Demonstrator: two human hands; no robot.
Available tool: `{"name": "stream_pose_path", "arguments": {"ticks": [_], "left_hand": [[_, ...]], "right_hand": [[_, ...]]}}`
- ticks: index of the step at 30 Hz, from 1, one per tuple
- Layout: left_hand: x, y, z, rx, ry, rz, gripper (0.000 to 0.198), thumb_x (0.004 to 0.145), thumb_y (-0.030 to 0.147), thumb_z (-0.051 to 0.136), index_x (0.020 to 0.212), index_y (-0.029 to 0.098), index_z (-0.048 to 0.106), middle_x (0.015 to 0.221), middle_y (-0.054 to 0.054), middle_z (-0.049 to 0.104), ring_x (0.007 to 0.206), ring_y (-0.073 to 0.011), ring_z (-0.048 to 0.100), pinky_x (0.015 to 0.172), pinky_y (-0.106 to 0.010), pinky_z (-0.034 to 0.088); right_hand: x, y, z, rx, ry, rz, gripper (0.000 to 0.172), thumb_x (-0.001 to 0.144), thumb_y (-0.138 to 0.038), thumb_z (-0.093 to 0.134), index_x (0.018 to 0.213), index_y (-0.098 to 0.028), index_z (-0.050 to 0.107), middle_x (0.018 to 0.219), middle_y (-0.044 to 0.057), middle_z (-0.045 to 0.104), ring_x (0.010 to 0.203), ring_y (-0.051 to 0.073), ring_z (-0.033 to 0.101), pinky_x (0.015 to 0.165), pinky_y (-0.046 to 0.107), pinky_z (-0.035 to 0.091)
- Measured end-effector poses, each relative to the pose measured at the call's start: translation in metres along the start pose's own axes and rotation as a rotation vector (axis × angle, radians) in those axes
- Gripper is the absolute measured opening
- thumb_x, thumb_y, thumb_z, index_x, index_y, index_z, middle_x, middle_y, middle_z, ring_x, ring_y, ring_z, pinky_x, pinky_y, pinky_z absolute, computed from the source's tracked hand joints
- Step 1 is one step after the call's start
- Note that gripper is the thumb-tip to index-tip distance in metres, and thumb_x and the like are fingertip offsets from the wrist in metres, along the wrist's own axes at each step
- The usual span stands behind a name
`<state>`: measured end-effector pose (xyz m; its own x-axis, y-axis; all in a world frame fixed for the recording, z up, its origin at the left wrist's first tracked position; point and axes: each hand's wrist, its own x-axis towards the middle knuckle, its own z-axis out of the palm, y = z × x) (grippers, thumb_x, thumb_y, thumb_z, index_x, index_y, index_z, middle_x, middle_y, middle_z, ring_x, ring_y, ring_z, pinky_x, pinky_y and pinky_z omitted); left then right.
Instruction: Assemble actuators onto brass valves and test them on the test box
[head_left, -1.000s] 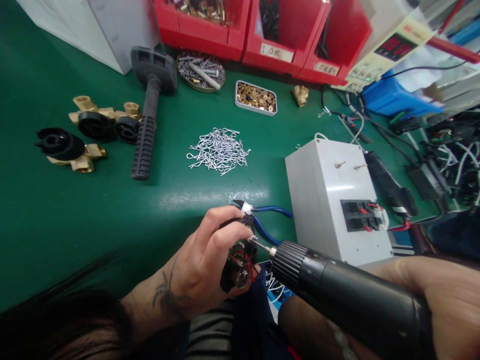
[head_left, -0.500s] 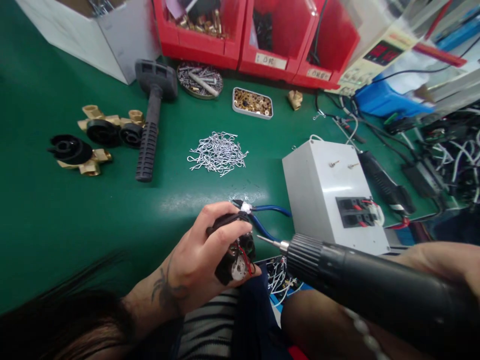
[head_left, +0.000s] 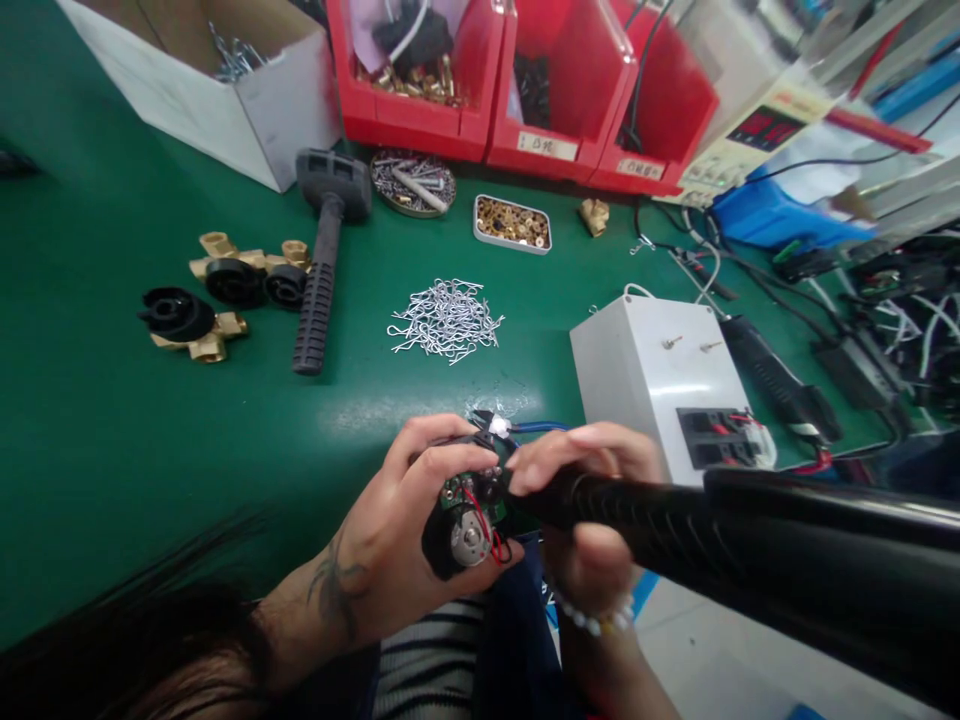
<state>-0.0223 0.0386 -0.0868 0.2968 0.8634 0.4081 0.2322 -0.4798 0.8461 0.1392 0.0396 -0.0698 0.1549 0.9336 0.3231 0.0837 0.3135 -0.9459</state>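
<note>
My left hand (head_left: 405, 520) is wrapped round a small black housing with a round silver motor (head_left: 471, 537), red and black wires and a bit of green circuit board. My right hand (head_left: 592, 470), with a beaded bracelet on its wrist, is closed round the front part of a black electric screwdriver (head_left: 750, 560). The tool runs from the right edge toward the housing; its tip is hidden by fingers. Just beyond the housing lie blue-handled pliers (head_left: 499, 427), partly covered by my hands.
A pile of metal clips (head_left: 448, 320) lies ahead. At left are a black mallet (head_left: 319, 280) and brass valve bodies (head_left: 206, 345). A grey switch box (head_left: 645, 350) stands at right. Farther back are a tin of brass parts (head_left: 512, 222), red bins (head_left: 427, 125) and a white carton (head_left: 289, 130).
My right hand has come left and forward to the front of the screwdriver, whose tip was bare beside the housing before. My left hand still grips the housing. The view has shifted slightly.
</note>
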Motion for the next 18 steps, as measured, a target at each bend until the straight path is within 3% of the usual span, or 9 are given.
{"name": "stream_pose_path", "arguments": {"ticks": [4, 7, 11, 14, 18], "left_hand": [[0.000, 0.003, 0.001, 0.008, 0.008, 0.003, 0.042, 0.081, 0.022, 0.075, 0.117, 0.015, 0.055, 0.120, -0.013, 0.058, 0.120, -0.0190, 0.056, 0.107, -0.030, 0.049], [0.001, 0.004, -0.001, 0.020, 0.011, 0.003, 0.041, 0.081, 0.021, 0.075, 0.116, 0.015, 0.054, 0.120, -0.012, 0.058, 0.120, -0.0181, 0.056, 0.107, -0.029, 0.048], [0.002, 0.003, -0.003, 0.013, -0.001, -0.006, 0.044, 0.080, 0.022, 0.077, 0.117, 0.016, 0.054, 0.121, -0.010, 0.057, 0.119, -0.0177, 0.056, 0.107, -0.028, 0.047], [0.002, 0.003, -0.003, 0.016, 0.017, 0.008, 0.045, 0.080, 0.025, 0.078, 0.117, 0.015, 0.054, 0.121, -0.010, 0.057, 0.120, -0.0180, 0.056, 0.106, -0.027, 0.047], [0.001, 0.003, -0.002, 0.023, 0.028, 0.022, 0.043, 0.080, 0.025, 0.077, 0.116, 0.015, 0.055, 0.121, -0.010, 0.056, 0.120, -0.0179, 0.055, 0.106, -0.027, 0.047]], "right_hand": [[0.003, 0.000, 0.012, 0.132, 0.127, -0.123, 0.009, 0.092, -0.027, 0.065, 0.092, -0.026, 0.056, 0.061, -0.008, 0.051, 0.046, 0.010, 0.050, 0.049, 0.027, 0.046], [0.018, -0.030, 0.016, 0.237, 0.170, -0.178, 0.010, 0.094, -0.026, 0.062, 0.086, -0.024, 0.057, 0.056, -0.008, 0.048, 0.040, 0.009, 0.045, 0.044, 0.028, 0.042], [0.028, -0.062, 0.023, 0.269, 0.208, -0.059, 0.023, 0.098, -0.028, 0.059, 0.076, -0.024, 0.053, 0.050, -0.008, 0.047, 0.038, 0.010, 0.046, 0.045, 0.031, 0.042], [0.023, -0.061, 0.027, 0.293, 0.197, 0.023, 0.025, 0.096, -0.031, 0.065, 0.077, -0.024, 0.051, 0.053, -0.008, 0.053, 0.041, 0.010, 0.051, 0.049, 0.032, 0.045], [0.016, -0.051, 0.029, 0.321, 0.183, 0.018, 0.023, 0.095, -0.030, 0.067, 0.080, -0.024, 0.051, 0.057, -0.008, 0.056, 0.043, 0.011, 0.053, 0.051, 0.033, 0.048]]}}
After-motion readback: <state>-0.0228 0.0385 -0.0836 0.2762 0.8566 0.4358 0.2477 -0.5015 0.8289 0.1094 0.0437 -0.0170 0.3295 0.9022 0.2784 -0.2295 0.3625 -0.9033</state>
